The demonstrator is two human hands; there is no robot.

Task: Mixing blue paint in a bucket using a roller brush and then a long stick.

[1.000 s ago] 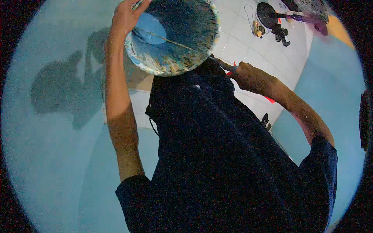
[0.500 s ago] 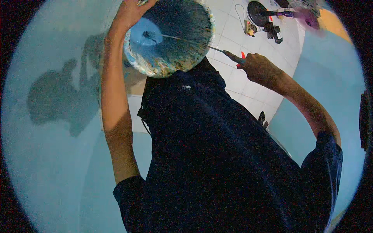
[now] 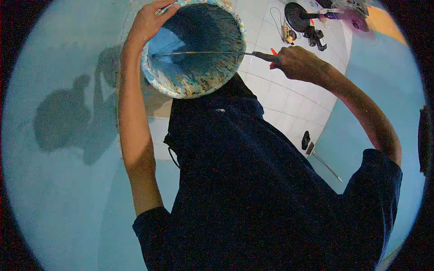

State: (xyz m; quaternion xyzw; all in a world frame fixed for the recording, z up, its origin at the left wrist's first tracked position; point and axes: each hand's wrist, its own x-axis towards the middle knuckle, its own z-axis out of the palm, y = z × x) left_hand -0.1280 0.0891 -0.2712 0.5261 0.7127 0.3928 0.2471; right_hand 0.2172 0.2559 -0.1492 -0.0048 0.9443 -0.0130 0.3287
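A large round bucket (image 3: 203, 82), its rim and inner wall crusted with blue, white and yellowish paint, is in front of my legs with its mouth facing me. My left hand (image 3: 151, 20) grips the bucket's rim at the far left, thumb and fingers closed over it. Wrapped round the red handle of a long thin metal rod (image 3: 208, 53) is my right hand (image 3: 296, 62), with the index finger stretched along the tool. The rod crosses the bucket's mouth, and its far end is by the pale blue patch (image 3: 165, 43) inside at the left.
A blue wall (image 3: 58, 189) with my shadow on it rises at the left. White floor tiles (image 3: 289, 95) spread to the right. At the far right are a fan (image 3: 357, 21), a round black base (image 3: 296, 17) and small black items (image 3: 315, 37). A long-handled tool (image 3: 326, 166) lies by the right wall.
The rod's far end has moved left within the bucket, and the rod lies more level. My right hand has moved left and farther away. The bucket appears slightly lower and more to the left.
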